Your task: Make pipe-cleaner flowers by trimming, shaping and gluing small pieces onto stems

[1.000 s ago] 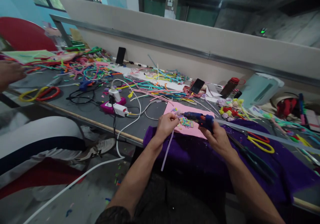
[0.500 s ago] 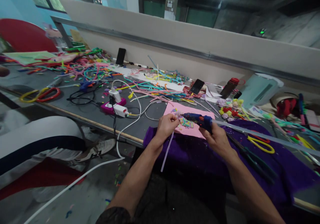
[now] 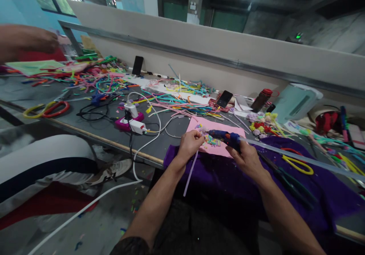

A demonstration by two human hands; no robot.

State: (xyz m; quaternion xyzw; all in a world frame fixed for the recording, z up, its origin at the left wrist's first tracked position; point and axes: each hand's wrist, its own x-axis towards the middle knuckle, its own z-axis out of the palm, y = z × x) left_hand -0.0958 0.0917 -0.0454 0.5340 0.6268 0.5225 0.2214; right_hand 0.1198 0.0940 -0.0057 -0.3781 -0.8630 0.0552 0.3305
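Observation:
My right hand (image 3: 247,158) is wrapped round the grip of a blue hot glue gun (image 3: 225,135), and a long clear glue stick (image 3: 285,150) sticks out of its back. The nozzle points left, close to the fingertips of my left hand (image 3: 190,144). Those fingers are closed in a pinch on a pale purple pipe cleaner (image 3: 190,175), whose tail hangs down over the purple cloth (image 3: 211,175). Beneath both hands lies a pink sheet (image 3: 228,125), with small colourful cut pieces (image 3: 212,141) on it.
Pliers (image 3: 288,182) and yellow-handled scissors (image 3: 298,164) lie right of my right hand. Left are a power strip (image 3: 129,122) with a white cable and more scissors (image 3: 47,109). Pipe cleaners (image 3: 173,103) cover the back. A co-worker's hand (image 3: 31,42) is at far left.
The co-worker's hand and forearm have come in over the far left of the table. My hands and the glue gun stay almost in place.

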